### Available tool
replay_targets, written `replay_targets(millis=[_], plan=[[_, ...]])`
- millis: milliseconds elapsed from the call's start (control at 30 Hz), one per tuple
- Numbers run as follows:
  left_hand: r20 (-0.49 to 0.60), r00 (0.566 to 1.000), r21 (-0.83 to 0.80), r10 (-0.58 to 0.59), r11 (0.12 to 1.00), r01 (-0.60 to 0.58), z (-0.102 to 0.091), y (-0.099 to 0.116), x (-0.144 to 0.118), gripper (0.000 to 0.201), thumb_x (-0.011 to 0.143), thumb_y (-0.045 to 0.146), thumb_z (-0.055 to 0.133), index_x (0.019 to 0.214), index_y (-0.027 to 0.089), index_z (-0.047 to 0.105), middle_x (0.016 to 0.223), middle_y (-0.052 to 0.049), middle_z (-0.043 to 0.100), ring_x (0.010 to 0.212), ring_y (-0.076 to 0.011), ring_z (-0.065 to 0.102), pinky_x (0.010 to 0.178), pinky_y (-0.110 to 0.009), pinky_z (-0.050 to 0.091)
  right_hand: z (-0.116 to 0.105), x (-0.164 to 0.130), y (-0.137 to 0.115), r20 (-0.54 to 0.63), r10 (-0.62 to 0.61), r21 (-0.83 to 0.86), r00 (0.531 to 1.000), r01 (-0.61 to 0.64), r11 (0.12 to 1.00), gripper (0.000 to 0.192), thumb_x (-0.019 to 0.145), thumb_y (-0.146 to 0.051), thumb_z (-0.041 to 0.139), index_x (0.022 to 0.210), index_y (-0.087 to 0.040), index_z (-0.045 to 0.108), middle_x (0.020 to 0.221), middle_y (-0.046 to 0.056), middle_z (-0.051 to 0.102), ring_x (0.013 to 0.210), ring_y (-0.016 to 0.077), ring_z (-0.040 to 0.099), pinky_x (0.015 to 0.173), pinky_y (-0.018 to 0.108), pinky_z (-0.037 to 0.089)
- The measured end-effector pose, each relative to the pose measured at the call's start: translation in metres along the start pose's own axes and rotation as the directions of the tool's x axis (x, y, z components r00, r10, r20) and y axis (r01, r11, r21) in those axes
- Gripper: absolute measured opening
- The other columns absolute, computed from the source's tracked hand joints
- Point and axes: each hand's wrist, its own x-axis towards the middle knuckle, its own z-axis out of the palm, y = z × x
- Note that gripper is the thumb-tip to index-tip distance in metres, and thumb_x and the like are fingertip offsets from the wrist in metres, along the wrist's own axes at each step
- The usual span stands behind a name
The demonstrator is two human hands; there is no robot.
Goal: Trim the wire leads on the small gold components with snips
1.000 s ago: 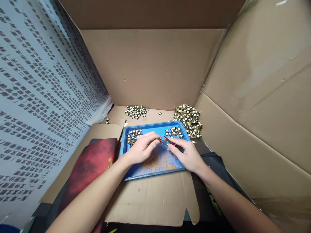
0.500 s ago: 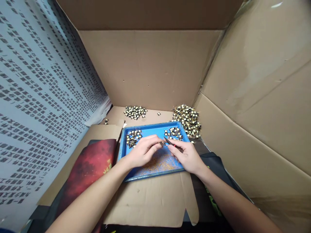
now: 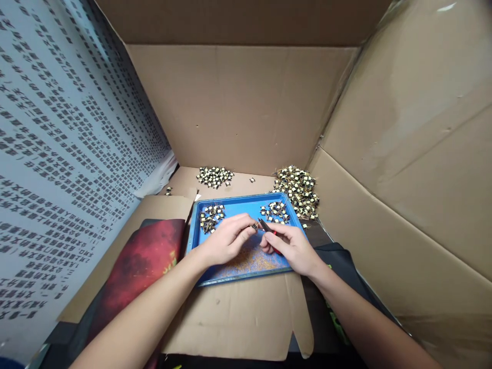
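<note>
Over the blue tray (image 3: 248, 203), my left hand (image 3: 229, 238) pinches a small black-and-yellow coil part (image 3: 254, 226) between thumb and fingertips. My right hand (image 3: 290, 246) is closed around red-handled cutting pliers (image 3: 265, 225), whose dark jaws point up and left, close to the part. Whether the jaws touch it I cannot tell. Inside the tray, one cluster of similar coil parts (image 3: 210, 218) lies at the left and another cluster (image 3: 275, 211) at the right. Copper-coloured wire clippings (image 3: 251, 261) cover the tray's near floor.
Behind the tray are a smaller heap of parts (image 3: 215, 177) and a larger heap (image 3: 295, 189) with wires, at the right. Cardboard walls (image 3: 238, 102) enclose the back and right. A red-patterned mat (image 3: 142, 256) lies left; a printed sheet (image 3: 69, 154) hangs beyond it.
The pliers have turned slightly in my right hand, showing more red handle, and its lower fingers have opened out a little. My left hand stays nearly still with the part.
</note>
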Motion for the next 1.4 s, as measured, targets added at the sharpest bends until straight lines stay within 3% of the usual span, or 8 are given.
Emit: replay_targets(millis=[100, 300, 500, 700, 833, 1067, 1267, 1400], plan=[[0.017, 1.000, -0.001, -0.002, 1.000, 0.002, 0.001, 0.001, 0.001, 0.031, 0.110, 0.034, 0.039, 0.101, 0.017, 0.064, 0.097, -0.006, 0.066, 0.089, -0.0188, 0.061, 0.084, -0.030, 0.045, -0.001, 0.000, -0.002, 0.005, 0.006, 0.020, 1.000, -0.006, 1.000, 0.036, 0.097, -0.049, 0.064, 0.100, -0.015, 0.076, 0.080, 0.004, 0.067, 0.070, 0.0142, 0.063, 0.068, 0.028, 0.052], [0.068, 0.997, 0.008, 0.028, 1.000, -0.029, -0.001, 0.006, 0.000, 0.032, 0.110, 0.035, 0.038, 0.101, 0.016, 0.063, 0.094, -0.007, 0.065, 0.087, -0.0194, 0.060, 0.082, -0.030, 0.045, 0.002, 0.000, -0.005, -0.047, -0.010, -0.073, 0.999, 0.006, 0.997, 0.044, 0.096, -0.048, 0.064, 0.122, -0.015, 0.076, 0.066, -0.003, 0.053, 0.055, 0.0099, 0.046, 0.051, 0.023, 0.041], [0.065, 0.996, -0.033, 0.064, 0.998, -0.062, -0.003, 0.016, -0.003, 0.032, 0.110, 0.036, 0.038, 0.101, 0.017, 0.062, 0.093, -0.007, 0.065, 0.084, -0.0185, 0.059, 0.079, -0.030, 0.045, -0.010, 0.007, 0.005, -0.317, 0.060, -0.013, 0.947, -0.068, 0.998, 0.061, 0.092, -0.056, 0.066, 0.134, -0.012, 0.070, 0.064, -0.004, 0.052, 0.049, 0.0092, 0.042, 0.042, 0.022, 0.037], [0.005, 1.000, 0.028, -0.022, 0.999, 0.022, -0.003, 0.001, -0.002, 0.030, 0.110, 0.035, 0.039, 0.100, 0.017, 0.062, 0.089, -0.005, 0.061, 0.083, -0.0180, 0.057, 0.080, -0.030, 0.045, -0.003, 0.005, 0.006, 0.013, 0.034, 0.049, 0.999, -0.035, 0.998, 0.050, 0.095, -0.053, 0.066, 0.128, -0.016, 0.073, 0.082, 0.004, 0.070, 0.067, 0.0137, 0.064, 0.065, 0.028, 0.056], [0.037, 0.999, 0.036, -0.028, 0.999, 0.027, -0.001, -0.001, -0.001, 0.031, 0.110, 0.035, 0.038, 0.098, 0.017, 0.061, 0.089, -0.005, 0.060, 0.083, -0.0178, 0.056, 0.080, -0.030, 0.044, 0.001, 0.003, 0.005, 0.037, -0.013, 0.036, 0.999, 0.012, 0.999, 0.041, 0.096, -0.052, 0.065, 0.110, -0.015, 0.077, 0.085, 0.006, 0.073, 0.076, 0.0165, 0.068, 0.075, 0.032, 0.058], [0.038, 0.999, 0.047, -0.025, 0.999, 0.023, -0.001, 0.000, 0.000, 0.031, 0.110, 0.033, 0.038, 0.097, 0.016, 0.061, 0.088, -0.004, 0.060, 0.082, -0.0179, 0.055, 0.080, -0.030, 0.043, 0.000, 0.001, 0.006, 0.024, -0.009, -0.013, 1.000, 0.009, 1.000, 0.048, 0.097, -0.050, 0.064, 0.130, -0.016, 0.072, 0.078, 0.002, 0.067, 0.062, 0.0118, 0.059, 0.060, 0.026, 0.052], [0.066, 0.995, 0.004, 0.075, 0.997, -0.076, 0.003, 0.016, -0.004, 0.030, 0.108, 0.031, 0.039, 0.103, 0.015, 0.064, 0.092, -0.008, 0.064, 0.083, -0.0184, 0.058, 0.078, -0.030, 0.045, -0.011, 0.006, 0.005, -0.325, 0.067, 0.037, 0.943, -0.058, 0.998, 0.057, 0.094, -0.057, 0.062, 0.131, -0.015, 0.070, 0.064, -0.005, 0.050, 0.047, 0.0083, 0.041, 0.040, 0.020, 0.036], [-0.041, 0.999, -0.064, -0.008, 0.998, 0.005, 0.004, 0.014, -0.003, 0.029, 0.106, 0.032, 0.048, 0.102, 0.015, 0.072, 0.091, -0.007, 0.069, 0.084, -0.0185, 0.062, 0.080, -0.031, 0.046, -0.007, 0.006, 0.002, -0.310, 0.014, 0.045, 0.951, 0.000, 0.999, 0.055, 0.092, -0.055, 0.067, 0.130, -0.016, 0.070, 0.066, -0.003, 0.054, 0.051, 0.0098, 0.047, 0.046, 0.022, 0.042]])
